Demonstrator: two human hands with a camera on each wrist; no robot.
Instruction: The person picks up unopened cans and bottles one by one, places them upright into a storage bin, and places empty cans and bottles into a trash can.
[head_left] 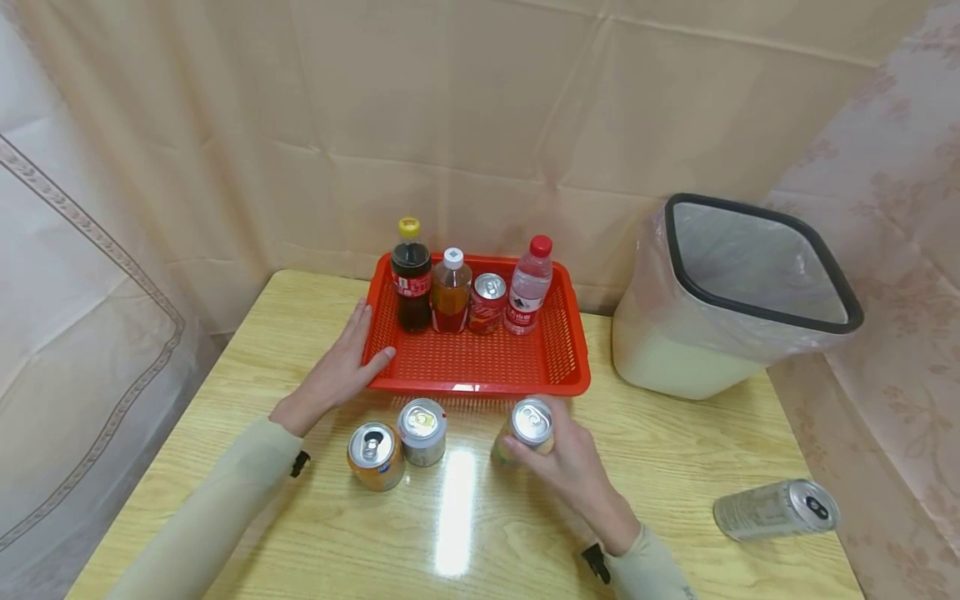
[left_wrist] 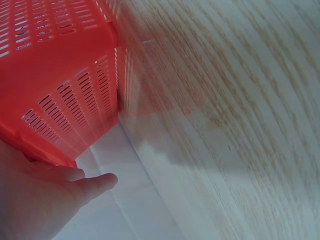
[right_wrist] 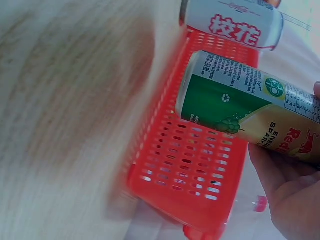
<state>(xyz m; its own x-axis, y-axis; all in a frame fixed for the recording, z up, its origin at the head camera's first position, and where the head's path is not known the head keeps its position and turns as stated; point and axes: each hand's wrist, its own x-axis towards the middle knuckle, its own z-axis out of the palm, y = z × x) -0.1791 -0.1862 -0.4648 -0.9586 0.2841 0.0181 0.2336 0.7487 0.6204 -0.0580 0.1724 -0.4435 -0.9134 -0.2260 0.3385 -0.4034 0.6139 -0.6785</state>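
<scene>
My right hand (head_left: 573, 467) grips a green-and-gold drink can (head_left: 531, 423) in front of the red plastic basket (head_left: 450, 386). In the right wrist view the drink can's green base and printed side show, with the fingertips partly out of frame. At the basket's left end, my left hand (head_left: 339, 360) touches the rim, fingers extended along the outside and thumb over the front corner. Inside the basket stand a cola bottle (head_left: 412, 287), an amber-drink bottle (head_left: 452, 293), a red can (head_left: 487, 307) and a red-capped water bottle (head_left: 528, 290).
An opened orange can (head_left: 377, 462) and a white can (head_left: 423, 433) stand before the basket, near the left forearm. Far right, another can (head_left: 765, 510) lies on its side near the table edge. A lined bin (head_left: 675, 350) stands right of the basket; cloth hangs behind.
</scene>
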